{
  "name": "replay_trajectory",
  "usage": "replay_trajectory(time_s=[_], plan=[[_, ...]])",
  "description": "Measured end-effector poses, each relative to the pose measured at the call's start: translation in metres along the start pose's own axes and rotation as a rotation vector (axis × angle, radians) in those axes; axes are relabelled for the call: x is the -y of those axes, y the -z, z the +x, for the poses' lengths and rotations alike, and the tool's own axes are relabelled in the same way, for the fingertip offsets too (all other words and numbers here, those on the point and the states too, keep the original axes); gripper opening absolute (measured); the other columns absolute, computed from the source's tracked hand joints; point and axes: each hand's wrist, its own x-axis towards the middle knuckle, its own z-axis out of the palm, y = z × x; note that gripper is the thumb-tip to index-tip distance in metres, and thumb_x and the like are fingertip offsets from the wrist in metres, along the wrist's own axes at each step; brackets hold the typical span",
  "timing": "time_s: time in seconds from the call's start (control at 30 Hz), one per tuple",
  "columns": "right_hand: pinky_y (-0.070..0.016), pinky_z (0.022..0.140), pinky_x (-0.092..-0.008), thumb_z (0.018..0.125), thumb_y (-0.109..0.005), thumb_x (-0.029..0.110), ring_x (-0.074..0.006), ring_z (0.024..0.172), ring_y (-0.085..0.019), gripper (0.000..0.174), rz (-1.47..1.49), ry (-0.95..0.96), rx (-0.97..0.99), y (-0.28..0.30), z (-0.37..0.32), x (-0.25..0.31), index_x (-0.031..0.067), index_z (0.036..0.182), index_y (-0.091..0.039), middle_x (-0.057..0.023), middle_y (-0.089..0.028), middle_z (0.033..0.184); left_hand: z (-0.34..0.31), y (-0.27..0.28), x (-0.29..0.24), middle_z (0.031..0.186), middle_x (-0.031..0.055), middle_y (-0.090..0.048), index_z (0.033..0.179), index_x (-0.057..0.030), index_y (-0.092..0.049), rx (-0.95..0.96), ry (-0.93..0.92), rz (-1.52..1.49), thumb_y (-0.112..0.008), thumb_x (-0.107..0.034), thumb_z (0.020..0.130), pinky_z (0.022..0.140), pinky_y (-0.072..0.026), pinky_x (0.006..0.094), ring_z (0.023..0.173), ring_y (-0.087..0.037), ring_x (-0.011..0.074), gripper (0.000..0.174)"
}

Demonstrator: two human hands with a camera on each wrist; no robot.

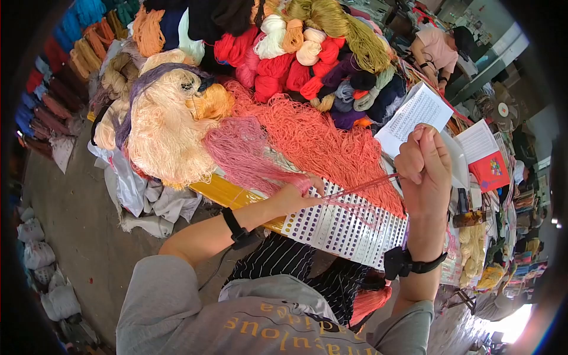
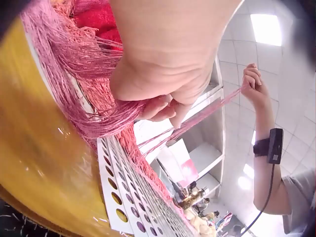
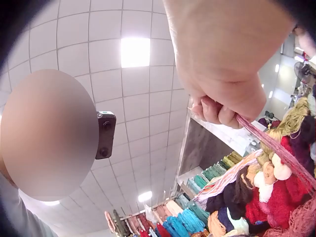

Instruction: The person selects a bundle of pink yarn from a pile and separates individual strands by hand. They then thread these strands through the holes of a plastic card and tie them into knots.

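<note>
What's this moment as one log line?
left grip: holds pink yarn | right grip: raised, holds pink strands | below strands: perforated white cards

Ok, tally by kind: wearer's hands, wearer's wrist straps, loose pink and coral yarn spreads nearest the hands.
Hands, left hand and right hand: 2
Black wrist straps: 2
Pink yarn spread, strands in both hands' grip: 1
Coral yarn spread: 1
Total: 6

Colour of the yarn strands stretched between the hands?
Pink yarn strands; clearest in the right wrist view.
</note>
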Motion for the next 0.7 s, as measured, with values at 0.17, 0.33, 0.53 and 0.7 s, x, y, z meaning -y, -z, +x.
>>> replay_trajectory(time_s=[0.17, 0.33, 0.53, 0.7], plan=[[-0.0211, 0.045, -0.0196, 0.096, -0.046, 0.020, -0.0041, 0.048, -0.027, 0.021, 0.005, -0.009, -0.003, -0.002, 0.001, -0.002, 0.0020, 0.091, -0.054, 0.0035, -0.037, 0.058, 0.002, -0.014, 0.007, 0.114, 0.0085, -0.048, 0.086, -0.0091, -0.063, -0.107, -0.240, 0.103, -0.068, -0.013, 0.078, 0.082, -0.0424, 0.0331, 0.110, -0.047, 0.0223, 0.010], [-0.0219, 0.045, -0.0197, 0.096, -0.047, 0.020, -0.0042, 0.048, -0.028, 0.020, 0.000, 0.000, 0.011, -0.006, 0.002, -0.004, 0.0021, 0.092, -0.055, 0.0028, -0.039, 0.058, 0.000, -0.025, 0.009, 0.120, 0.0077, -0.047, 0.089, -0.0094, -0.066, -0.182, -0.215, 0.171, -0.067, -0.019, 0.079, 0.088, -0.0410, 0.0359, 0.110, -0.050, 0.0255, 0.014], [-0.0228, 0.045, -0.0189, 0.095, -0.048, 0.020, -0.0042, 0.048, -0.029, 0.020, 0.022, -0.021, -0.015, -0.010, 0.000, -0.007, 0.0019, 0.091, -0.055, 0.0026, -0.040, 0.059, 0.002, -0.031, 0.008, 0.124, 0.0033, -0.046, 0.090, -0.0084, -0.066, -0.270, -0.075, 0.281, -0.064, -0.029, 0.080, 0.085, -0.0434, 0.0342, 0.105, -0.054, 0.0227, 0.023], [-0.0230, 0.045, -0.0187, 0.095, -0.049, 0.020, -0.0040, 0.048, -0.029, 0.020, 0.035, -0.022, 0.016, -0.013, 0.000, -0.010, 0.0017, 0.091, -0.055, 0.0021, -0.041, 0.060, 0.003, -0.035, 0.001, 0.124, 0.0031, -0.046, 0.089, -0.0076, -0.065, -0.305, -0.076, 0.349, -0.064, -0.030, 0.079, 0.083, -0.0436, 0.0347, 0.102, -0.055, 0.0235, 0.025]])
